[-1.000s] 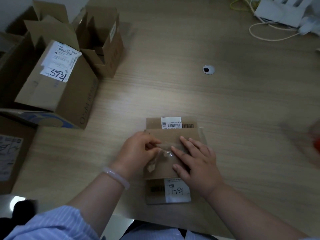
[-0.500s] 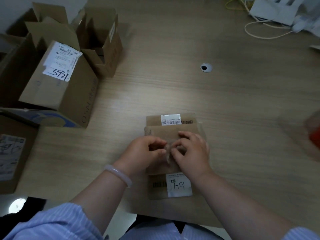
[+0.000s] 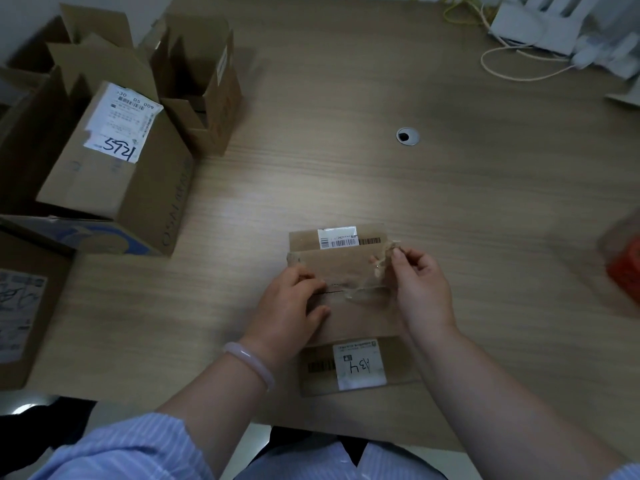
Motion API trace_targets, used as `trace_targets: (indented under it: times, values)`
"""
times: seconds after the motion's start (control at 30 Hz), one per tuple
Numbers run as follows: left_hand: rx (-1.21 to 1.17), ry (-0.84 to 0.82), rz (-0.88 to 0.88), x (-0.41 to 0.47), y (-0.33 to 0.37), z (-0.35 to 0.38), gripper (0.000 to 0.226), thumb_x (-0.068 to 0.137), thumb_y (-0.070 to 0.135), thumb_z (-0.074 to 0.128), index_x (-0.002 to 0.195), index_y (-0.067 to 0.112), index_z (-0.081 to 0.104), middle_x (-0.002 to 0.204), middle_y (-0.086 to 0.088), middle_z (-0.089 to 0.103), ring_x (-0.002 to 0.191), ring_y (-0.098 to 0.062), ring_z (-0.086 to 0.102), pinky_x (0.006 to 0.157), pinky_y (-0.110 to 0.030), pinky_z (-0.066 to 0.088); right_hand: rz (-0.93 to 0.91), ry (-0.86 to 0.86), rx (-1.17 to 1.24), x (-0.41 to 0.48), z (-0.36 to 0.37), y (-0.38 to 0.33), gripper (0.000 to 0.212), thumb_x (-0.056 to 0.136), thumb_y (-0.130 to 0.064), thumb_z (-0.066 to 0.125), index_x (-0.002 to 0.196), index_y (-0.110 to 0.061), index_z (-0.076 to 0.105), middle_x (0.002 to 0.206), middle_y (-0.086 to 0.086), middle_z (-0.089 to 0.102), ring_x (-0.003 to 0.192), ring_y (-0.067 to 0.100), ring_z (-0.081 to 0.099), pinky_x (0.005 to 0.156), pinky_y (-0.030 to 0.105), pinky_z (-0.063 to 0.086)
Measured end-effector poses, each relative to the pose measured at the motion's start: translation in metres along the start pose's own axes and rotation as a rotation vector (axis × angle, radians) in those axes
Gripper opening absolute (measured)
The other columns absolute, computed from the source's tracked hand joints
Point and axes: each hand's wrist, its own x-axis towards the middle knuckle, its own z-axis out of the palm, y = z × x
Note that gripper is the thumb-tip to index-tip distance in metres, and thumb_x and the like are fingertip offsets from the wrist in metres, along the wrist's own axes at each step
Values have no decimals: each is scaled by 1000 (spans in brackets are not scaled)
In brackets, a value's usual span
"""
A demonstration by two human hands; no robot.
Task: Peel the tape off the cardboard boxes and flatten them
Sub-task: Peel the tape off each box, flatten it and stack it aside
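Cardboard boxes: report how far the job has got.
Done: the small box lies flat. In hand: right hand pinches clear tape lifted partway off it; left hand steadies it. Left: the tape's end at the seam, then the upright boxes at left.
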Motion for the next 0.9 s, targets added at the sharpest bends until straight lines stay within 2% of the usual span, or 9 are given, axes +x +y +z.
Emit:
trace_targets:
  times: [0.07,0.13,0.27,0.37,0.43,0.53,0.7,0.8,0.9]
  values:
    - [84,1,44,-3,1,5,38,68,19,83,103,8,71,122,-9,61,106,-29,59,99,-36,45,66,-68,87,-1,7,-3,5,90,-12,61,88,-15,58,84,9,67,74,21,69,74,39,58]
    - [130,2,66,-5,2,7,37,69,18,82,103,8,70,124,-9,61,104,-30,59,97,-40,47,45,-128,0,-4,12,-7,12,90,-5,60,84,-15,58,79,5,63,68,15,63,63,26,57]
    - [137,1,51,-4,3,7,37,71,19,80,106,9,68,124,-7,61,107,-30,57,98,-37,44,-350,-230,-776,2,4,-6,15,75,-17,77,80,-29,69,87,-11,57,73,0,55,71,9,42]
    - [148,-19,54,-4,1,8,38,71,19,79,106,10,68,125,-7,61,108,-30,57,99,-35,42,-454,-412,-1123,2,-1,0,26,77,-24,75,102,-24,73,101,-6,59,95,10,53,90,19,37]
    - [170,-27,58,-4,0,9,40,72,19,79,109,11,67,124,-7,61,107,-31,57,98,-36,42,-592,-405,-1292,-1,-4,5,28,78,-35,72,105,-28,73,103,-5,62,105,19,51,92,30,37]
    - [203,-17,61,-4,0,10,46,78,31,66,118,10,64,122,-9,60,106,-32,57,97,-39,43,-603,-392,-1343,-4,-9,6,33,78,-42,70,109,-32,70,108,0,58,109,23,49,92,35,38]
    - [405,-18,55,-5,8,14,62,78,58,40,120,20,65,121,-3,59,110,-23,42,86,-38,48,-551,-444,-1332,5,-6,3,20,88,-31,61,103,-25,72,102,1,63,104,24,54,88,32,42]
    - [450,-6,87,-6,5,17,61,80,58,40,122,20,64,131,-2,57,122,-23,39,94,-44,45,-536,-379,-1278,9,-9,4,14,90,-26,58,97,-20,69,99,-1,64,98,20,55,85,30,41]
    - [466,-27,104,-5,3,19,63,82,56,37,125,18,62,137,-1,54,126,-23,43,103,-44,41,-416,-200,-993,8,-16,3,6,88,-17,62,91,-19,67,93,-3,59,88,12,51,78,19,36]
